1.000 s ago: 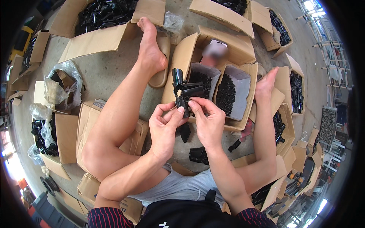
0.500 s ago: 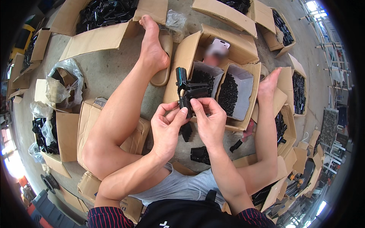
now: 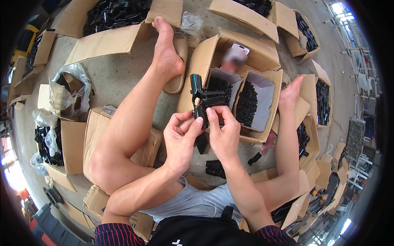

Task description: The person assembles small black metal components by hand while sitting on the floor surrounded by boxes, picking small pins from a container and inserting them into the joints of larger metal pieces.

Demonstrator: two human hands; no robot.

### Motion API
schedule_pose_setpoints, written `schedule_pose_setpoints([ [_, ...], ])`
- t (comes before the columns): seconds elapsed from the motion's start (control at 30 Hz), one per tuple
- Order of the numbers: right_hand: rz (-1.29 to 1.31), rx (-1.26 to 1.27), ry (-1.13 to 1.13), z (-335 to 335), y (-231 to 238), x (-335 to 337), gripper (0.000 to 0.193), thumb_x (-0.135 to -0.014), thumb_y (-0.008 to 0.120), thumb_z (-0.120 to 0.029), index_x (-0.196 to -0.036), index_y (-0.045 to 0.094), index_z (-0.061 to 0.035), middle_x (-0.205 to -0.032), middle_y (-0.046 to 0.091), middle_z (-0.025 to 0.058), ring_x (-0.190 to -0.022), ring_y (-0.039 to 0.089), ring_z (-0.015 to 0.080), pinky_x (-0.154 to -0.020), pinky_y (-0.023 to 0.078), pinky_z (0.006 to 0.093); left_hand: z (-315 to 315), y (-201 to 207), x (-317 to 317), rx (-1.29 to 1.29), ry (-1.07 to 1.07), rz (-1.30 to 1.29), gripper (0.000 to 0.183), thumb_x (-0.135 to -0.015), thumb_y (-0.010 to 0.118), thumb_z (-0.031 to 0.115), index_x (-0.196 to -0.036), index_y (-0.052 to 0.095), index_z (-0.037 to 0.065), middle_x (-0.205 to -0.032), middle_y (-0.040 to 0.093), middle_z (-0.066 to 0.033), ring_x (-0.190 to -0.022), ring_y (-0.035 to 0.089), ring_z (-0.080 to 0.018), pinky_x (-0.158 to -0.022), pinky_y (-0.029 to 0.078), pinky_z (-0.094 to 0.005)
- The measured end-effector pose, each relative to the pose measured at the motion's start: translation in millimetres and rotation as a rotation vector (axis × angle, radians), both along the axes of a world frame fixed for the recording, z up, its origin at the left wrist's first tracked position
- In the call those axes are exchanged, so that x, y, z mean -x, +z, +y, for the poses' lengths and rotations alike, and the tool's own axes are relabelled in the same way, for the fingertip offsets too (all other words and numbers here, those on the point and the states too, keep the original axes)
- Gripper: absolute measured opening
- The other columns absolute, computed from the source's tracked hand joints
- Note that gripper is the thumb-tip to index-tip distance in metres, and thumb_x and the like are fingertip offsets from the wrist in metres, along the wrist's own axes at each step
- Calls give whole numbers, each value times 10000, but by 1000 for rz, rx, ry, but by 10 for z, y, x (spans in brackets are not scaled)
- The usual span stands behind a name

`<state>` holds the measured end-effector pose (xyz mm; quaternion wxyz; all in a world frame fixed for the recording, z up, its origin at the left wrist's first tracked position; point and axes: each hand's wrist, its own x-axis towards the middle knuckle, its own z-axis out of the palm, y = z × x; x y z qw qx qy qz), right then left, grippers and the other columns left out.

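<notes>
Both hands meet in front of me around a glossy black plastic part (image 3: 197, 87) with a long upright arm and a branch pointing right. My left hand (image 3: 180, 137) pinches its lower end between thumb and fingers. From the other side, my right hand (image 3: 223, 133) presses thumb and fingers on the same part; the fingertips hide where the pieces join. Just beyond, a cardboard box (image 3: 203, 53) holds two grey bins, the left bin (image 3: 234, 81) and the right bin (image 3: 264, 92), both with small black pieces. More black parts (image 3: 216, 168) lie on the floor below my hands.
Open cartons of black parts surround me: a large carton (image 3: 102, 43) at far left, another carton (image 3: 246, 18) at far right, and a carton (image 3: 74, 147) at left with plastic bags (image 3: 59, 96) near it. A phone (image 3: 241, 48) stands in the middle box. A sandal (image 3: 177, 78) lies under my left foot.
My right hand has shifted slightly left on the black plastic part, its fingers drawn closer in. The left hand keeps its pinch, and the part stays almost in place.
</notes>
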<state>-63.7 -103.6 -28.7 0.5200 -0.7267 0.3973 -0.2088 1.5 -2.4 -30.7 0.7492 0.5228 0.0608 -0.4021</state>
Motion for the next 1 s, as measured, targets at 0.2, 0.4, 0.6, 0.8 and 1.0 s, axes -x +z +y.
schedule_pose_setpoints([
  [0.2,-12,8,-5,-49,34,10,157,-982,664,-138,-982,687,17,-841,697,114,-709,662,173,-668,520,309,-36,-49,-1,-14,-9,-31,268,-969,665,55,-1180,512,-8,-1105,726,-137,-971,699,-129,-844,603,-295],
  [0.4,34,36,26,-119,-3,-9,262,-1002,643,-202,-863,652,20,-751,638,131,-623,601,221,-604,479,338,-43,-29,38,-41,-23,-48,266,-967,669,49,-1180,516,0,-1130,719,-126,-980,695,-126,-844,593,-287],
  [0.6,108,-11,29,-138,-208,112,362,-1018,627,-290,-824,612,15,-668,574,124,-575,537,217,-573,446,346,-123,-60,72,-38,-24,-3,259,-953,655,-33,-1173,520,-43,-1130,709,-155,-980,654,-90,-829,542,-223],
  [0.8,-103,-148,-3,-100,-152,169,264,-1014,636,-236,-930,609,12,-685,595,98,-598,548,148,-582,461,309,-121,-41,64,-30,-22,-27,263,-956,650,-37,-1179,513,-46,-1152,701,-169,-1041,653,-111,-867,538,-231],
  [1.0,47,130,63,-110,-191,134,262,-1005,639,-218,-867,611,4,-700,612,135,-549,548,260,-535,446,365,-113,-19,81,-15,-36,-41,261,-959,648,-34,-1179,509,-48,-1160,699,-175,-1051,653,-119,-876,538,-237],
])
